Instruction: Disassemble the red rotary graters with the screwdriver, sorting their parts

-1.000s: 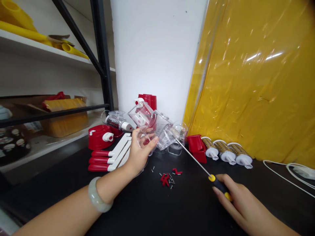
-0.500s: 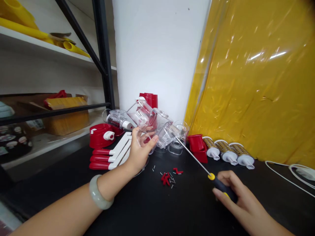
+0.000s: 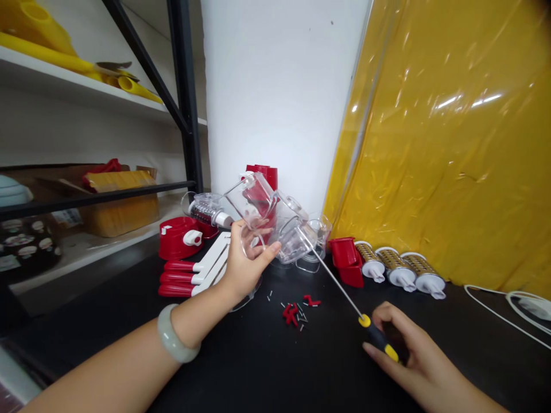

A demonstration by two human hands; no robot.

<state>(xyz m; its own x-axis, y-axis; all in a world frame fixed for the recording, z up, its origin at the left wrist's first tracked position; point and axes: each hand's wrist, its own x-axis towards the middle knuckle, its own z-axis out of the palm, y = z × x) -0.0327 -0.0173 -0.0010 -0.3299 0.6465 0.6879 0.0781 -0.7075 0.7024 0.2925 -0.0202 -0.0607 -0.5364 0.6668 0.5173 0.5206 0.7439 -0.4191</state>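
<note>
My left hand (image 3: 245,252) grips a clear plastic housing (image 3: 295,241) and holds it tilted above the black table. Wrapped round its black and yellow handle, my right hand (image 3: 404,344) holds a long screwdriver (image 3: 340,285). The shaft slants up to the left, and its tip reaches into the right end of the clear housing; what the tip touches cannot be made out. Below, small red plastic parts (image 3: 291,314) lie among several loose screws (image 3: 301,315). White cranks with red handles (image 3: 181,279) rest beside my left wrist.
Three metal grater drums (image 3: 390,265) and red plastic parts (image 3: 346,261) lie at the back right. A red base (image 3: 179,238) stands at the left. Behind it rises a shelf with a black frame (image 3: 185,103). A white cable (image 3: 495,301) lies at the right edge.
My right hand and the screwdriver handle have shifted slightly left, and the handle has turned, showing more yellow. The clear housing is tilted a little differently in my left hand.
</note>
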